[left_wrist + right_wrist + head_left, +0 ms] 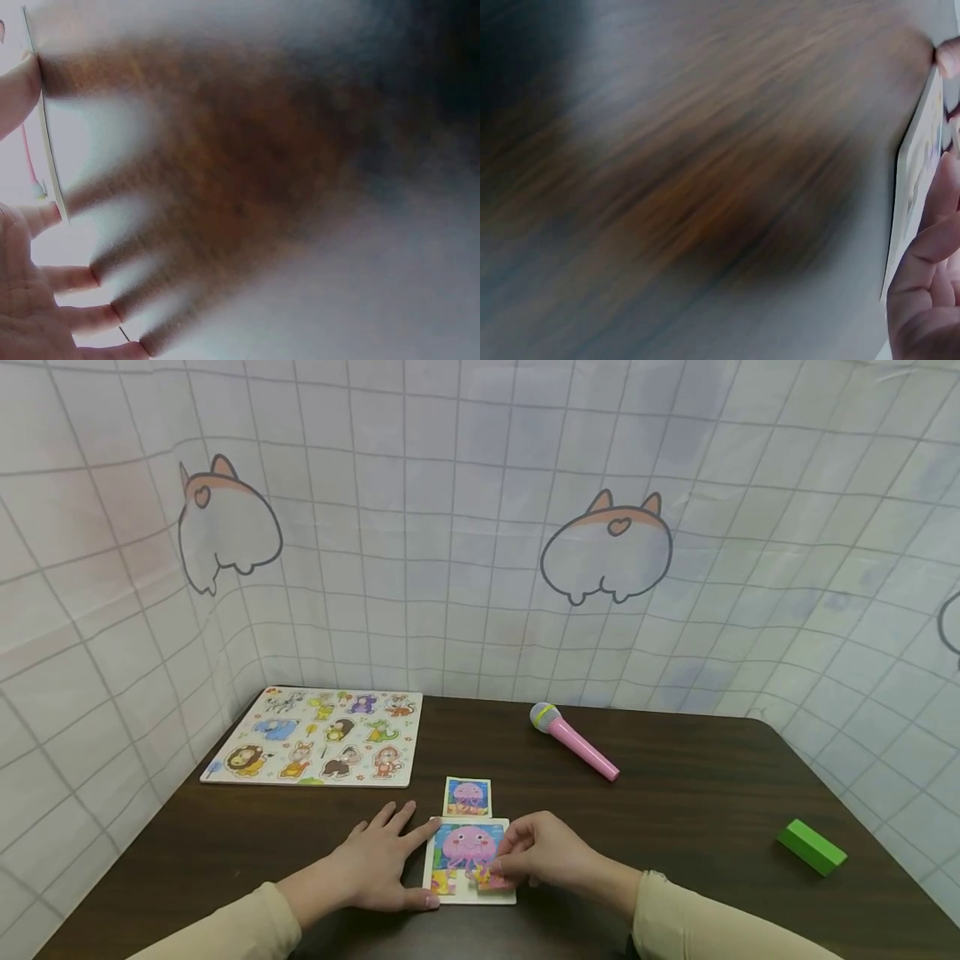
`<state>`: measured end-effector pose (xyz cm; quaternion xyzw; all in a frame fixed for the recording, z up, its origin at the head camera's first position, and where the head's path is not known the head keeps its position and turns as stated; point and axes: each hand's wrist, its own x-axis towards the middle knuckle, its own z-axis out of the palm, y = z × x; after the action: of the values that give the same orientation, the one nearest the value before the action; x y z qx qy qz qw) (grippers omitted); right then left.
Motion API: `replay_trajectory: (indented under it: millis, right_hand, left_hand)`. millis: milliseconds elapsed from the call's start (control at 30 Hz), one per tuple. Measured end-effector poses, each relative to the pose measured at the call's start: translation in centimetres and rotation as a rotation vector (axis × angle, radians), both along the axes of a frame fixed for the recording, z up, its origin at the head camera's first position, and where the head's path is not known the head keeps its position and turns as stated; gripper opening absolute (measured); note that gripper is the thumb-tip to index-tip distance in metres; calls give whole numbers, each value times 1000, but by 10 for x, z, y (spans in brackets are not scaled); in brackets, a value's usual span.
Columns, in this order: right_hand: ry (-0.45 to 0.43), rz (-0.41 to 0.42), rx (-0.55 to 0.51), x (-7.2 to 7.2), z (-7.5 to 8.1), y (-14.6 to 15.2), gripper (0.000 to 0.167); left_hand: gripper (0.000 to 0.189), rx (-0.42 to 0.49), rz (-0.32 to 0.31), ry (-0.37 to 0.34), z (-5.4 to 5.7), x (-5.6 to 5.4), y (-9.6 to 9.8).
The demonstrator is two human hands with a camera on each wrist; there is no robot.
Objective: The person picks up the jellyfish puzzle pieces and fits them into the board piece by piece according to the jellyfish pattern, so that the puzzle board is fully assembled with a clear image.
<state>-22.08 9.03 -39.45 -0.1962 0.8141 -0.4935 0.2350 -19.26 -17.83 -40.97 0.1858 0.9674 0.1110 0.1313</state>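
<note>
My left hand (375,864) lies flat beside the jellyfish puzzle (467,847); my right hand (543,856) pinches a piece (491,881). Animal board (318,737) at ten o'clock, pink microphone (573,741) at one, green block (812,847) at three.

Left grip (378,860) flat, right grip (543,852) pinching.

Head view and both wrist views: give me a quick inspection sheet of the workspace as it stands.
Surface: dark wood table, bare across the middle.
Job's things: jellyfish puzzle board near the front edge; a small jellyfish card just behind it.
Clutter: animal peg puzzle back left; pink toy microphone at the back; green block at right.
Hands: left hand flat, fingers steadying the board's left edge; right hand pinches a puzzle piece at the board's lower right.
Cables: nothing seen.
Surroundings: gridded cloth with cartoon prints behind and beside the table.
</note>
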Motion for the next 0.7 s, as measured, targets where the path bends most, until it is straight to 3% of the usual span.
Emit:
replay_trajectory:
  millis: [367,567,700]
  right_hand:
    - [-74,-38,4,3,-4,-25,12]
    - [-47,-67,79,3,-3,-30,14]
    - [21,-60,156,3,-1,-35,17]
  left_hand:
    - [97,3,3,30,3,0,4]
    - [97,4,3,37,3,0,3]
    - [97,-1,7,30,2,0,3]
